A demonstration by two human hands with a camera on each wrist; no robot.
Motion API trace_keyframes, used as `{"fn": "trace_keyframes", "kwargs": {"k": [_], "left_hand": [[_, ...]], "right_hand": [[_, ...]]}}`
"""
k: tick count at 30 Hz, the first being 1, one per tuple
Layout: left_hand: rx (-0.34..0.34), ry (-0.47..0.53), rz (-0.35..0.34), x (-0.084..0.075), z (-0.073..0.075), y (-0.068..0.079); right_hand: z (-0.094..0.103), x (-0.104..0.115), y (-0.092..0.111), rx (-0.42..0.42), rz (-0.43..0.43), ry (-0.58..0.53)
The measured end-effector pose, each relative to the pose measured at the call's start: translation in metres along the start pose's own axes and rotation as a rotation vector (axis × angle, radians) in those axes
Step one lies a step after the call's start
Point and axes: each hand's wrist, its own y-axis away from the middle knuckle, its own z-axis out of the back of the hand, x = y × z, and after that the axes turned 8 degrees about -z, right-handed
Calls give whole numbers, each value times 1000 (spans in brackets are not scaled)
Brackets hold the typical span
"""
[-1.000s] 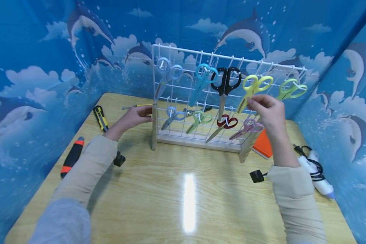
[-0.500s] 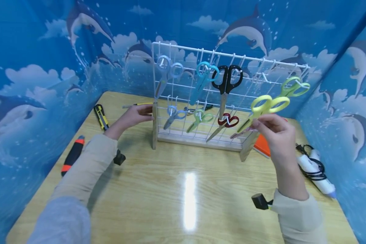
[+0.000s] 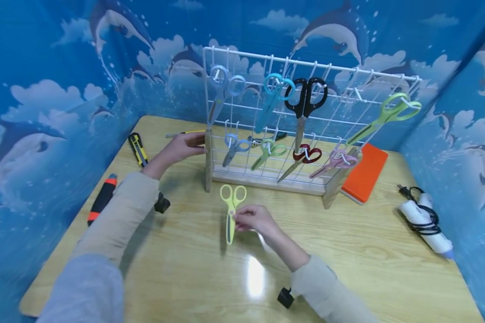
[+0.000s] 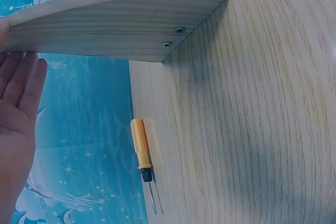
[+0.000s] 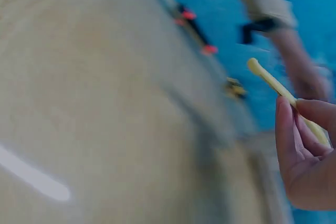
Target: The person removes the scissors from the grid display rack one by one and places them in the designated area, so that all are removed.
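Note:
My right hand (image 3: 256, 220) pinches yellow scissors (image 3: 231, 211) near their pivot, blades down and handle loops up, above the table in front of the wire rack (image 3: 266, 179). In the right wrist view, the yellow scissors (image 5: 269, 80) appear edge-on between thumb and fingers. My left hand (image 3: 182, 149) holds the rack's left wooden side panel (image 4: 115, 22); its fingers (image 4: 32, 85) go behind the panel, and the thumb is mostly cut off. Black scissors (image 3: 306, 101), turquoise scissors (image 3: 272, 101), light-green scissors (image 3: 392, 112) and red scissors (image 3: 305, 154) hang among several others on the rack's hooks.
A yellow-black utility knife (image 3: 138, 149) and a black-red tool (image 3: 103, 197) lie at left. A screwdriver (image 4: 140, 142) lies beyond the rack's left side. An orange box (image 3: 364, 172) and a white corded tool (image 3: 426, 224) lie at right. A bare hook (image 3: 357, 94) shows.
My right hand has taken the yellow scissors off the upper row and brought them left and down, in front of the rack. The left hand stays on the side panel.

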Motion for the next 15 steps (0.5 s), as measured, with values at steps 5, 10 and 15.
{"fn": "trace_keyframes", "kwargs": {"k": [5, 10, 15], "left_hand": [[0, -10, -8, 0, -1, -1], [-8, -39, 11, -1, 0, -1], [-16, -51, 12, -1, -1, 0]], "right_hand": [[-46, -14, -13, 54, -132, 22], [-75, -26, -23, 96, -149, 109], [-90, -29, -27, 87, -150, 130]]}}
